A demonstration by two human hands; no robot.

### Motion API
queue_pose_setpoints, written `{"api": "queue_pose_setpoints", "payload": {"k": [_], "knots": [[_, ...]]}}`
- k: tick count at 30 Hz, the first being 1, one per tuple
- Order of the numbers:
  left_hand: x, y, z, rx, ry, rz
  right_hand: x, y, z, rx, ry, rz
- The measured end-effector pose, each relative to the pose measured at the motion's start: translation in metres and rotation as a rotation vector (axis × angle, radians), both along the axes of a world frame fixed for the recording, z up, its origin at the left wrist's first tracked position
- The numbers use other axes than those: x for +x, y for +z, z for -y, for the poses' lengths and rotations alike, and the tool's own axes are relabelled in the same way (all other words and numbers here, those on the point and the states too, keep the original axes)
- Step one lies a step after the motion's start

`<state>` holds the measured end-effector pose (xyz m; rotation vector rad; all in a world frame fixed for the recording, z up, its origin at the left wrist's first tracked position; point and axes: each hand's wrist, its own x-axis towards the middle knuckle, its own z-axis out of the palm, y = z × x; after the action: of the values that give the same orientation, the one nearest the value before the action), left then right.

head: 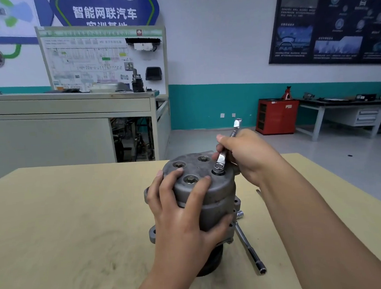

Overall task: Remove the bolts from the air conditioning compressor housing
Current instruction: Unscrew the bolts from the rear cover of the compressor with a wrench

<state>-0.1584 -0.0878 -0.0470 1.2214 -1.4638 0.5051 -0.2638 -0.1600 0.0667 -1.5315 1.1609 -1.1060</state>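
Observation:
A grey compressor housing point(208, 189) stands upright on the wooden table point(65, 222). Three hex bolts sit sunk in its top face: a near one point(190, 180), a far left one point(179, 164) and a far one point(203, 158). At the top's right side a chrome ratchet wrench point(220, 159) sits with its head on a fourth bolt. My right hand point(246, 153) grips the wrench handle, which sticks out past the fingers toward the far side. My left hand point(182, 215) wraps around the housing's near side, fingers curled over the top rim.
A long socket extension bar point(250, 249) lies on the table just right of the compressor's base. The table's far edge runs right behind the housing. Beyond are a grey workbench point(68, 113), a red cabinet point(276, 116) and open floor.

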Motion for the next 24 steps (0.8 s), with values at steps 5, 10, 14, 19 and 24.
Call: {"api": "queue_pose_setpoints", "payload": {"k": [5,10,14,19,24], "knots": [[-0.001,0.000,0.002,-0.029,0.008,0.026,0.015,0.008,-0.004,-0.176,-0.010,-0.347],[-0.003,0.001,0.005,0.004,-0.011,0.013,0.032,0.003,-0.035,-0.351,-0.053,-0.530],[-0.003,0.003,0.005,0.027,-0.017,-0.006,0.023,-0.015,-0.051,-0.487,-0.076,-0.359],[-0.004,0.001,0.004,0.017,-0.014,0.013,0.020,-0.041,-0.053,-0.872,-0.207,-0.135],[-0.004,0.001,0.002,0.039,-0.004,0.006,0.018,-0.064,-0.048,-1.075,-0.297,-0.004]]}}
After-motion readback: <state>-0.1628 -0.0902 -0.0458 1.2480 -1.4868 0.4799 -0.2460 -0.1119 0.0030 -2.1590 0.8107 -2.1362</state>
